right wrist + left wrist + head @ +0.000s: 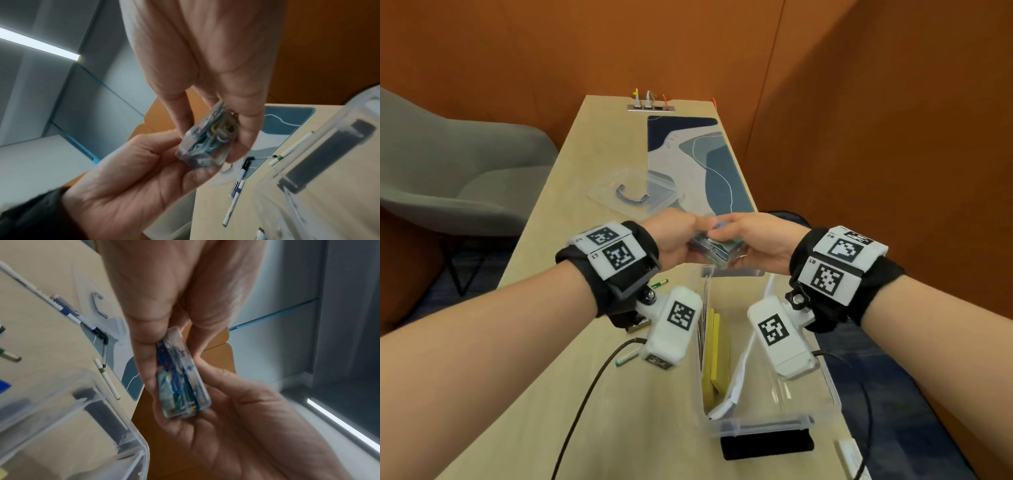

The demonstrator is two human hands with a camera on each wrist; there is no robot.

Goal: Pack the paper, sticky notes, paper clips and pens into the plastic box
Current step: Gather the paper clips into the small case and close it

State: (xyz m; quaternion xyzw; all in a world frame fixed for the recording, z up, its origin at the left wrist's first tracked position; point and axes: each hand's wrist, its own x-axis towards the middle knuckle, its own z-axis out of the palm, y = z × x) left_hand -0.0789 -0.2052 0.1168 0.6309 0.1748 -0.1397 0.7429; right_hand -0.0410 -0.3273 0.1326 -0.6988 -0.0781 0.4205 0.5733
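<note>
A small clear case of coloured paper clips is held in the air between both hands, just beyond the far end of the plastic box. My left hand pinches the case between thumb and fingers. My right hand grips its other side. Whether the case's lid is fully closed I cannot tell. In the box stand yellow sticky notes and white paper. Several pens lie on the desk left of the box.
The box's clear lid with a blue handle lies farther along the desk, partly on a patterned desk mat. A black phone-like slab lies at the box's near end. A grey chair stands left; orange walls close in right.
</note>
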